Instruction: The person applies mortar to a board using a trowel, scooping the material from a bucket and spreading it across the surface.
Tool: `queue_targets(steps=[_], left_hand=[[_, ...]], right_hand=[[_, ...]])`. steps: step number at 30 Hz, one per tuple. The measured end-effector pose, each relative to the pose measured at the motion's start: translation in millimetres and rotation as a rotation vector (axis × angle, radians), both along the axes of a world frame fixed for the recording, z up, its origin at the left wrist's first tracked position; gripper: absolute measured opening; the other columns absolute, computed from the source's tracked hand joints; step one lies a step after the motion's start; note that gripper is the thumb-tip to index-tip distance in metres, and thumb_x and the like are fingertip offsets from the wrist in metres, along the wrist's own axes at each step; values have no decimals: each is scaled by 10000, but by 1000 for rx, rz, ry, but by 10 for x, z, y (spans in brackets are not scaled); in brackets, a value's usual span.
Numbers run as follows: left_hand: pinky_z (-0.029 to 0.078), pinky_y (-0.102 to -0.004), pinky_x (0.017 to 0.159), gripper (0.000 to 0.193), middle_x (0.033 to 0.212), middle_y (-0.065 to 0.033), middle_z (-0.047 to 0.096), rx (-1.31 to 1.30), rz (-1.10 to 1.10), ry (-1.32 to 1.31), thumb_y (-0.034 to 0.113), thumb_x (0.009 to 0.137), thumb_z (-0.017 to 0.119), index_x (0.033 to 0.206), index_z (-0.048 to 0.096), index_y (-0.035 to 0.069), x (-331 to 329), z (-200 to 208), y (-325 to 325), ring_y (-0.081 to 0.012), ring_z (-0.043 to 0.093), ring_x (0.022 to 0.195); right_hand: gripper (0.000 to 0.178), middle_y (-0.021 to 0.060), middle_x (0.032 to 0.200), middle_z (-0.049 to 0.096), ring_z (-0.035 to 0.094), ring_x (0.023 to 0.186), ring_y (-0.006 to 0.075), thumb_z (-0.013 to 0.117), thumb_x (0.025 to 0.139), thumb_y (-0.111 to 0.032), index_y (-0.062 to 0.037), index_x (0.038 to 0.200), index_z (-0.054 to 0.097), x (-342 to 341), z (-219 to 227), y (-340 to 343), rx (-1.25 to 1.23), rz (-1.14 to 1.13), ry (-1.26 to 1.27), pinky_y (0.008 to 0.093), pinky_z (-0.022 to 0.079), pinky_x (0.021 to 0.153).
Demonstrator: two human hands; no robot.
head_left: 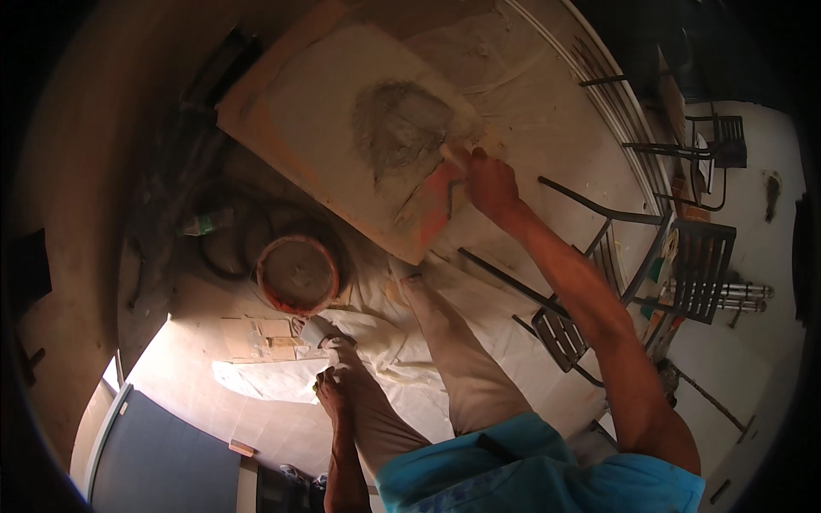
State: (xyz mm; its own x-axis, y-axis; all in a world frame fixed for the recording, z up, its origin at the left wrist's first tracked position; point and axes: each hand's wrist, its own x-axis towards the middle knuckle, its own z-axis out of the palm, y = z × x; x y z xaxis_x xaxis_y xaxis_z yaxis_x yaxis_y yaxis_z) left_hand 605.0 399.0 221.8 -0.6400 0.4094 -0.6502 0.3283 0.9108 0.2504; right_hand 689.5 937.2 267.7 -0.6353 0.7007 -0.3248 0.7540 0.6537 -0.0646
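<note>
closed round a pale-handled tool [456, 156], the right hand [492, 183] sits over the board [299, 94] near a grey patch [402, 124]; steep tilting might gouge it. whether the left hand [331, 390] grips, i cannot tell.

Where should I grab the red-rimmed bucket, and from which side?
Probably by the near part of the bucket's rim, with the left hand coming down from above: the mouth is round and faces up, that edge is exposed, and gripping there avoids the grey-brown filling. I can't make out a handle.
</note>
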Motion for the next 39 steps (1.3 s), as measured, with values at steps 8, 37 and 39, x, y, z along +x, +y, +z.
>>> queue_targets(steps=[8, 37, 39], left_hand=[[461, -481, 949, 323, 1142, -186, 661, -49, 33, -19, 282, 905, 662, 1130, 670, 51, 72, -37, 12, -389, 598, 1069], [458, -481, 942, 261, 1092, -181, 673, -78, -45, -76, 246, 897, 670, 1078, 690, 60, 70, -50, 255, -368, 605, 1064], [480, -493, 909, 323, 1092, -200, 662, -70, -111, -52, 263, 916, 670, 1146, 672, 36, 65, -83, 272, -398, 597, 1050]], right_hand=[[695, 197, 1047, 686, 687, 937, 393, 657, 772, -43, -186, 1438, 522, 354, -3, 466, 141, -222, 153, 487, 562, 797], [677, 216, 1095, 691, 670, 1014, 397, 664, 789, -155, -151, 1448, 509, 668, -506, 743, -141, -248, 388, 466, 527, 864], [647, 217, 1084, 687, 671, 1002, 404, 668, 804, -194, -154, 1433, 520, 668, -485, 755, -98, -210, 369, 468, 529, 860]])
